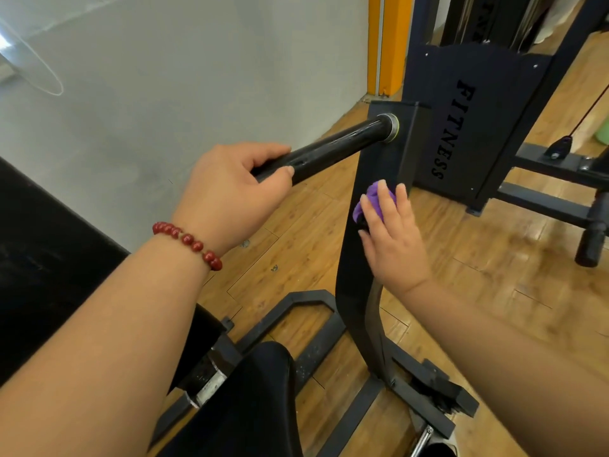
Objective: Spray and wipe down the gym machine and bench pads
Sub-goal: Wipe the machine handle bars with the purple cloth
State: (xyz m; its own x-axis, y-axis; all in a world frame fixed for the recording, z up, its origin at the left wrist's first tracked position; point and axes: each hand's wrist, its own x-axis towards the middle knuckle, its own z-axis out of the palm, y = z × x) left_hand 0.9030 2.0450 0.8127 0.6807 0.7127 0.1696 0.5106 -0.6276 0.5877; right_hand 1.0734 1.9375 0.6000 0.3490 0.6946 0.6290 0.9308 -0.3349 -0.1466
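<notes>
Gym machine upright post stands centre frame on the wooden floor, with a black bar sticking out of its top toward the camera. Left hand, red bead bracelet on the wrist, is clenched round the near end of that bar. Right hand lies flat on the post below the bar joint, fingers extended, pressing a bunched purple cloth against the metal. Black seat pad sits low in frame, left of the post base. Dark panel marked FITNESS is just behind the post, grey wall at left.
</notes>
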